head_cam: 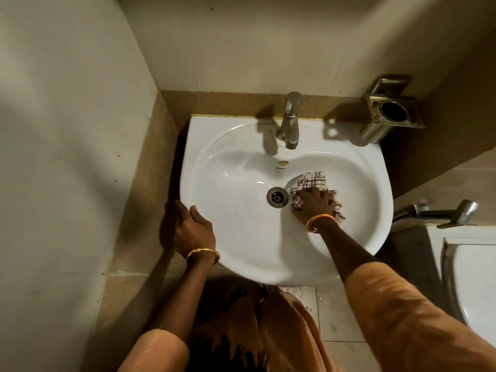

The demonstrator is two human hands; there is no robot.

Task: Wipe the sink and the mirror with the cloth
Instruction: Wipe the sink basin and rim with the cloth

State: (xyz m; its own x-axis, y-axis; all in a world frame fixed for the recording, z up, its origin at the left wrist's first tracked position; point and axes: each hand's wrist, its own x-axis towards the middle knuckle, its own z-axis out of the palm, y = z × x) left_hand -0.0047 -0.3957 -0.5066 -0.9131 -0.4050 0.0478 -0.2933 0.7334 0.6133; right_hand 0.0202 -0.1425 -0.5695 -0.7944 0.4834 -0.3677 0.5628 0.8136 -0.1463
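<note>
Lying inside the white sink, the checked cloth sits just right of the drain, bunched against the basin's sloping wall. The right hand presses down on it with fingers spread flat over the fabric, an orange bangle at the wrist. The left hand is curled over the sink's left rim, well away from the drain, thumb on top and fingers wrapped over the outer edge; a gold bangle circles that wrist. Behind the drain, the metal tap stands at the back rim, with the overflow hole between them. Farther back and right of the drain, a metal holder is fixed to the wall. Orange sleeves cover both upper arms.
</note>
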